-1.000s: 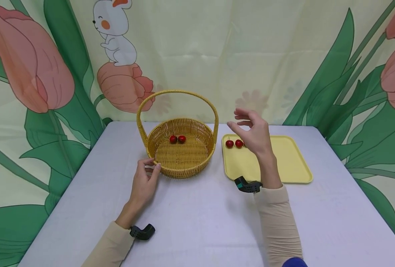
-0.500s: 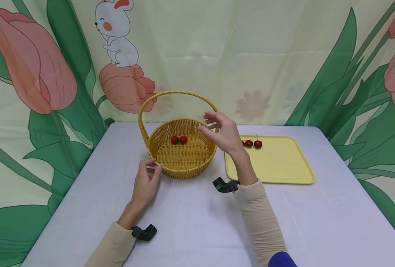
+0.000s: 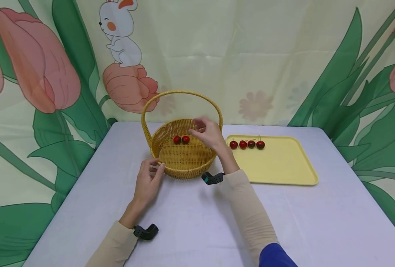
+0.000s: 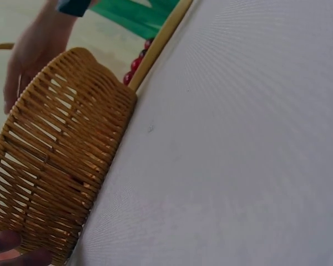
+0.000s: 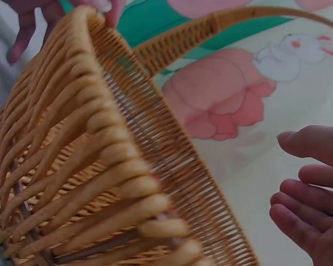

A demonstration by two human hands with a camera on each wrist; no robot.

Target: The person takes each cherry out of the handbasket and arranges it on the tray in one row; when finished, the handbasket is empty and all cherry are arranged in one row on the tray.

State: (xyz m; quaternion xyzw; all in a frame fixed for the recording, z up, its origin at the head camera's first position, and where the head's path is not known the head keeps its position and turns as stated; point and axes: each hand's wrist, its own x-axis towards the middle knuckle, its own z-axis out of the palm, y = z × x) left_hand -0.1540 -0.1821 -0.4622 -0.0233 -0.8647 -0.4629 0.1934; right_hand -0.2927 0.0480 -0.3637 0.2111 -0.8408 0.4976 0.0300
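Two cherries (image 3: 181, 139) sit in the basket (image 3: 184, 168) at frame centre, four more (image 3: 246, 144) wait on the tray (image 3: 284, 167) to its right; left hand (image 3: 147, 183) pinches the basket rim, right hand (image 3: 211, 135) hovers above, fingers loose, empty.
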